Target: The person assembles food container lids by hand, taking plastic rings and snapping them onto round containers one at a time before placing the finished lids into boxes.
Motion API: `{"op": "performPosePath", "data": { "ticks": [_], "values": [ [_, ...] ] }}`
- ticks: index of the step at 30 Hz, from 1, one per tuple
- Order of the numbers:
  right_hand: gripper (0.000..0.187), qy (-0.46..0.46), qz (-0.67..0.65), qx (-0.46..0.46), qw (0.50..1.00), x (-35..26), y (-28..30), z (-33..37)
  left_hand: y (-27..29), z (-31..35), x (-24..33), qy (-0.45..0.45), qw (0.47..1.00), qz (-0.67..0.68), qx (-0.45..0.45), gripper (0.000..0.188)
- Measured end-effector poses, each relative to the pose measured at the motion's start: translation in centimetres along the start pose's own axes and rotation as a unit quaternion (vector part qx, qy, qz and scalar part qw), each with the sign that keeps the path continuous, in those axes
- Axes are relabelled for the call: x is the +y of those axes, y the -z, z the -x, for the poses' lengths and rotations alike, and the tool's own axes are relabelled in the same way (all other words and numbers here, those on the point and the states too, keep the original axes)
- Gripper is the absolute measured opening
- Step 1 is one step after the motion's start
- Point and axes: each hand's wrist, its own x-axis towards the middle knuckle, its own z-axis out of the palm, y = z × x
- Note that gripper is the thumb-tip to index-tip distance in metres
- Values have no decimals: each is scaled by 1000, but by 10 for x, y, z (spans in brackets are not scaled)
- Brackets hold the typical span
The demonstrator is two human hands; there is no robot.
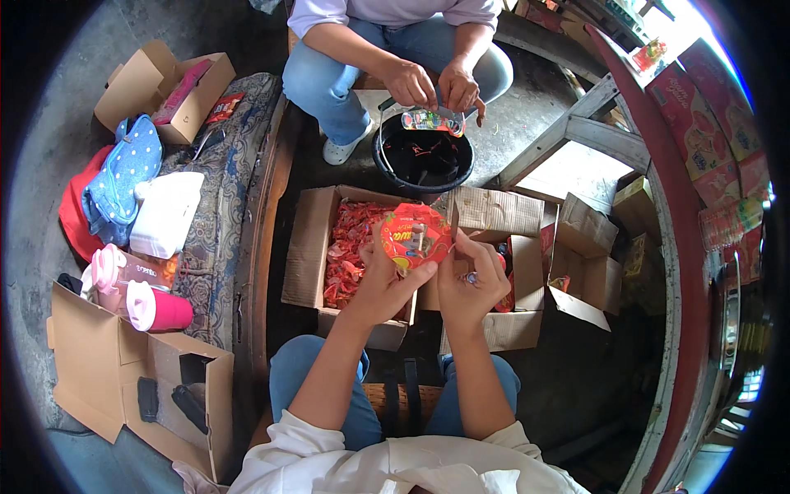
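Observation:
My left hand (384, 284) grips a round red printed plastic piece (418, 234), thumb across its lower face and fingers behind it. Close to its right edge, my right hand (473, 278) is closed, with a ring on one finger. A thin dark sliver shows at its fingertips, too small to name. Below and behind the hands stands a cardboard box (306, 255) filled with red plastic scraps (354, 247). Beside it, partly hidden by my right hand, is another open cardboard box (527, 272) with red things inside.
Opposite, a person's hands (434, 86) hold a printed plastic piece (432, 122) over a black bucket (424, 185). A patterned bench (222, 214) at left carries bags, cups and boxes. A red-edged wooden shelf (658, 165) rises at right, near a smaller open box (588, 280).

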Motion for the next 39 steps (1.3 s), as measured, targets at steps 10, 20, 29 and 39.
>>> {"op": "performPosePath", "data": {
  "ticks": [10, 20, 29, 39],
  "values": [
    [22, -69, -68, -4, 995, 3, 5, -2, -2, 0, 16, 38, 993, 108, 20, 48],
    [23, -39, -76, -24, 996, -2, 1, 1, -1, 0, 19, 48, 986, 159, 33, 49],
    [23, -24, -53, -23, 998, 2, 3, 0, 0, -2, 3, -46, 998, 41, 22, 48],
    [20, -51, -88, -13, 995, 4, 5, -4, 7, 0, 20, 50, 985, 165, 7, 48]
  ]
}}
